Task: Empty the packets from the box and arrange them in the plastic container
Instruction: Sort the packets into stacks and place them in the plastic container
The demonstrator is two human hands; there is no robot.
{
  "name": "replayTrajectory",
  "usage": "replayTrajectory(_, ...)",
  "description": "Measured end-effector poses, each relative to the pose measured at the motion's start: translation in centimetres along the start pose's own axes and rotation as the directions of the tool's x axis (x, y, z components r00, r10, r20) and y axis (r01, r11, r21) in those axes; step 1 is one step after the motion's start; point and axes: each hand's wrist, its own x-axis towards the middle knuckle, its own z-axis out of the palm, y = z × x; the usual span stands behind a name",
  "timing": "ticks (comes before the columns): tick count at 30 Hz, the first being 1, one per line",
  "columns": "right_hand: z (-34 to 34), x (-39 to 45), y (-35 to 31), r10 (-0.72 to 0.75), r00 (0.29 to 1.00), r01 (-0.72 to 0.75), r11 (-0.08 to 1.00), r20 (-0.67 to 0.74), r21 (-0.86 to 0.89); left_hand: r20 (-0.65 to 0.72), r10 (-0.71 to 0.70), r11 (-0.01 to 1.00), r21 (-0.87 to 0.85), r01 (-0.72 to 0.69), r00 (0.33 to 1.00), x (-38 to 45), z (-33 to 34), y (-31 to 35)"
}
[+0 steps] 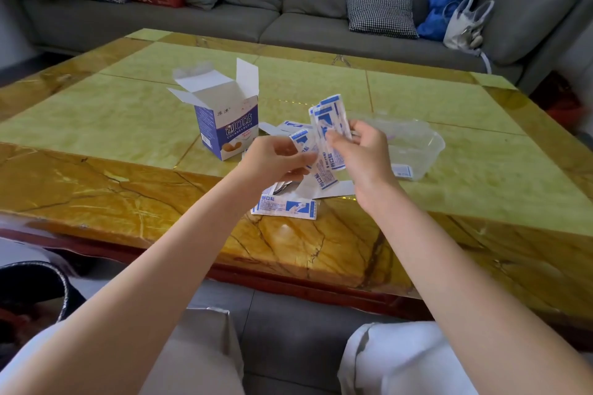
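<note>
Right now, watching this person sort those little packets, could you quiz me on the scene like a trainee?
1. True or false: the box stands upright on the table with its flaps open.
2. Which hand holds the fanned packets highest? A. left hand B. right hand
3. Where does the plastic container sit relative to the hands?

Key
1. True.
2. B; the left hand pinches another packet lower down.
3. On the table to their right, slightly farther away. One packet seems to show at its near wall, while loose packets lie on the table below the hands.
</note>
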Motion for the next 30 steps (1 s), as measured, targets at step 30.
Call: replayTrajectory(30,-0.8,0.2,0.2,-0.127,0.904,0.329,0.817,0.409,-0.473,0.147,0.001,0.972,-0.234,0.034,0.989,-0.9,-0.8,0.5)
